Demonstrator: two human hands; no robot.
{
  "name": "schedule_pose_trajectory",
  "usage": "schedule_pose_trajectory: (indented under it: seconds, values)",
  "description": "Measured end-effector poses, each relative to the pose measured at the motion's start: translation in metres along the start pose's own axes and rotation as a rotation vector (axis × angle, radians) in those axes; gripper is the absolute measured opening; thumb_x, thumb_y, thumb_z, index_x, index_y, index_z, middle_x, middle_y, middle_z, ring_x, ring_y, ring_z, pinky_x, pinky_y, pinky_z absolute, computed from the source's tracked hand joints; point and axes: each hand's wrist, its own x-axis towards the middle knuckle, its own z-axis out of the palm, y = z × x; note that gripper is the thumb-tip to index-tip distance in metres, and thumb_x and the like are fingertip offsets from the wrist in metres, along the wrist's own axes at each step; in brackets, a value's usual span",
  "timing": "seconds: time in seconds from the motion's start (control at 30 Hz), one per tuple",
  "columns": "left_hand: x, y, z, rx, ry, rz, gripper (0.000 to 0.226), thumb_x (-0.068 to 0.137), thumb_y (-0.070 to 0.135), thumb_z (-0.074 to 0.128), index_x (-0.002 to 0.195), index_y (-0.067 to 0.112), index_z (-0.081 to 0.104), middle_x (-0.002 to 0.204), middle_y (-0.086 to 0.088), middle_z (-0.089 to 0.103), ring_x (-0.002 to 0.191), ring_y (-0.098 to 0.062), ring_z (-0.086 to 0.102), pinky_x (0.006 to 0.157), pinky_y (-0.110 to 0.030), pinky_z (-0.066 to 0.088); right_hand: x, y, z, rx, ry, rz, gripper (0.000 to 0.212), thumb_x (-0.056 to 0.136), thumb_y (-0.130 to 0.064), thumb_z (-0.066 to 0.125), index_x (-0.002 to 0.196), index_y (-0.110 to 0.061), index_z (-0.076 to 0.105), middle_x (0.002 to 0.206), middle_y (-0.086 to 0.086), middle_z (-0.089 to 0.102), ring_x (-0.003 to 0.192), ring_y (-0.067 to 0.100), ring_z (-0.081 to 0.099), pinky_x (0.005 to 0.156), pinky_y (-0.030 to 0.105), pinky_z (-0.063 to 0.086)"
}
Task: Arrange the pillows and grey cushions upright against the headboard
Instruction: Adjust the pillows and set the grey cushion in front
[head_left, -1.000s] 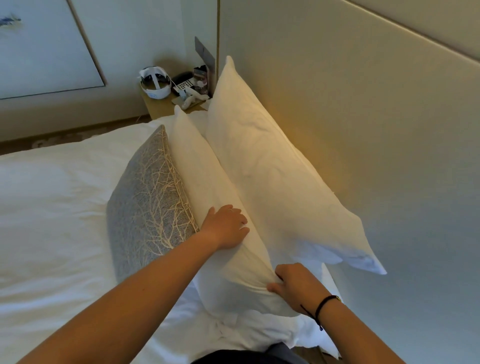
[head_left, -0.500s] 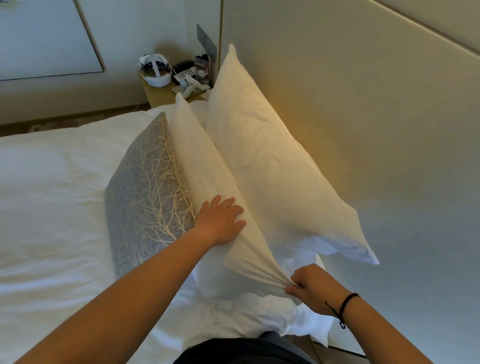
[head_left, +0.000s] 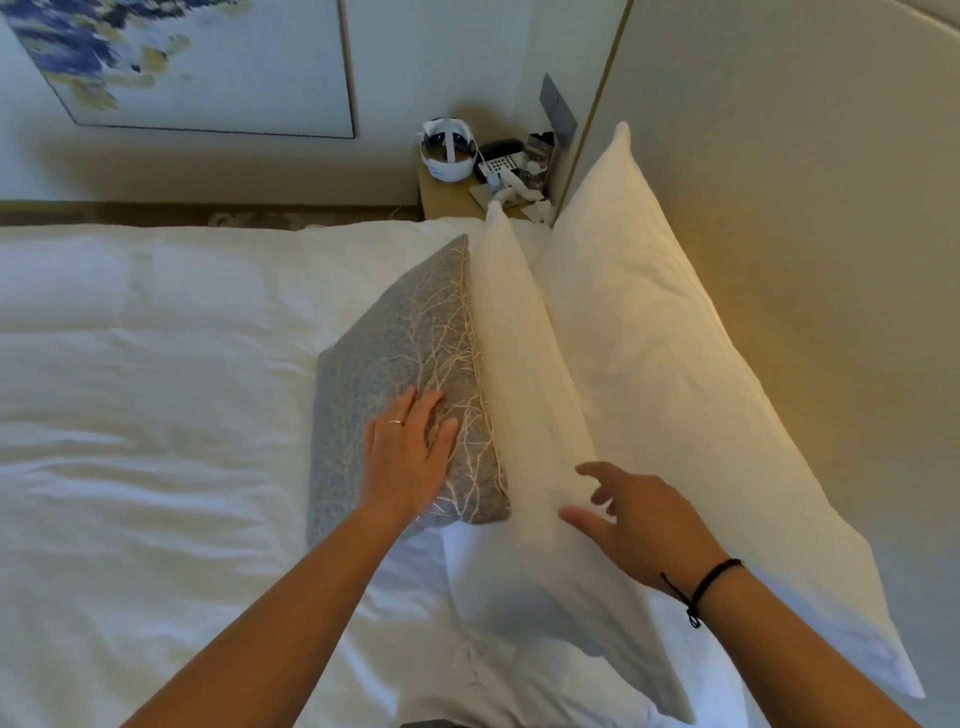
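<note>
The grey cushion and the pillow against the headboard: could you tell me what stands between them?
In the head view, a second white pillow stands between the grey cushion and the rear pillow.

The left hand (head_left: 410, 457) presses flat on the grey cushion (head_left: 415, 374), which leans on two white pillows (head_left: 524, 374) against the headboard (head_left: 805, 234); the right hand (head_left: 639, 525) hovers open.

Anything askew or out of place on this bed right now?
Nothing is damaged or spilled. The grey cushion and front pillow lean back rather than standing fully upright, and the back pillow rests against the headboard. The nightstand is cluttered. The left hand lies flat on the cushion.
</note>
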Motion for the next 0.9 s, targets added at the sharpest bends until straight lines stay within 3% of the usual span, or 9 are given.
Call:
schedule_pose_trajectory:
  seconds: [0.1,0.3,0.43,0.6,0.67,0.73,0.8,0.83,0.9]
  values:
    - [-0.001,-0.04,-0.003,-0.036,-0.03,-0.139,0.057,0.096,0.062,0.032,0.143,0.032,0.041,0.15,-0.006,0.045,0.132,-0.028,0.046,0.109,-0.054,0.035,0.052,-0.059,0.01,0.114,-0.004,-0.074,0.07,0.084,-0.07,0.05,0.143,-0.041,0.026,0.112,-0.002,0.067,0.096,0.02,0.063,0.081,0.037,0.053]
    - [0.001,-0.084,-0.003,-0.225,-0.093,-0.329,0.072,0.091,0.069,0.038,0.15,0.031,0.028,0.155,-0.007,0.035,0.141,-0.028,0.034,0.113,-0.053,0.031,0.115,-0.129,0.048,0.304,-0.072,0.027,0.093,0.09,-0.044,0.06,0.151,-0.035,-0.01,0.073,-0.002,0.064,0.059,0.017,0.06,0.06,0.031,0.049]
    - [0.008,-0.105,-0.011,-0.174,-0.084,-0.364,0.084,0.084,0.082,0.031,0.152,0.032,0.024,0.159,-0.008,0.028,0.145,-0.029,0.026,0.116,-0.053,0.026,0.126,-0.135,0.057,0.397,-0.006,0.005,0.076,0.098,-0.025,0.05,0.154,-0.034,-0.001,0.071,-0.001,0.064,0.06,0.014,0.061,0.055,0.026,0.049]
    - [0.022,-0.118,-0.018,-0.123,-0.103,-0.399,0.09,0.079,0.088,0.024,0.152,0.036,0.02,0.162,-0.006,0.021,0.149,-0.027,0.018,0.118,-0.054,0.019,0.125,-0.134,0.054,0.54,-0.034,-0.059,0.056,0.102,-0.026,0.042,0.153,-0.033,0.018,0.069,-0.004,0.061,0.047,0.007,0.053,0.042,0.013,0.039]
    - [0.029,-0.118,-0.019,-0.146,-0.09,-0.397,0.089,0.079,0.089,0.024,0.152,0.038,0.021,0.161,-0.004,0.023,0.147,-0.026,0.021,0.117,-0.054,0.022,0.119,-0.123,0.048,0.604,-0.046,-0.11,0.053,0.102,-0.028,0.041,0.152,-0.036,0.023,0.077,-0.005,0.066,0.05,0.004,0.056,0.046,0.014,0.042]
    - [0.035,-0.116,-0.017,-0.204,-0.093,-0.393,0.088,0.079,0.089,0.025,0.151,0.039,0.021,0.16,-0.002,0.026,0.146,-0.025,0.026,0.117,-0.053,0.025,0.11,-0.109,0.045,0.642,-0.038,-0.142,0.052,0.102,-0.029,0.041,0.15,-0.039,0.025,0.116,-0.006,0.066,0.087,0.006,0.066,0.075,0.022,0.054]
    - [0.035,-0.111,-0.006,-0.278,-0.168,-0.413,0.09,0.076,0.09,0.028,0.151,0.042,0.018,0.162,-0.002,0.021,0.146,-0.025,0.025,0.118,-0.051,0.023,0.096,-0.097,0.051,0.587,-0.055,-0.156,0.053,0.102,-0.03,0.041,0.15,-0.042,0.023,0.141,-0.009,0.051,0.119,0.011,0.055,0.1,0.024,0.043]
    - [0.033,-0.107,0.003,-0.306,-0.217,-0.431,0.089,0.076,0.09,0.029,0.152,0.044,0.014,0.163,-0.003,0.016,0.148,-0.026,0.019,0.119,-0.052,0.019,0.089,-0.094,0.056,0.531,-0.07,-0.149,0.054,0.102,-0.032,0.04,0.15,-0.044,0.019,0.137,-0.006,0.055,0.116,0.013,0.057,0.097,0.021,0.042]
    - [0.03,-0.096,0.025,-0.319,-0.258,-0.475,0.083,0.08,0.086,0.028,0.151,0.05,0.004,0.165,-0.006,0.004,0.151,-0.026,0.002,0.12,-0.056,0.009,0.077,-0.091,0.066,0.431,-0.062,-0.127,0.055,0.103,-0.035,0.037,0.15,-0.046,0.012,0.105,0.002,0.07,0.085,0.016,0.066,0.076,0.022,0.05]
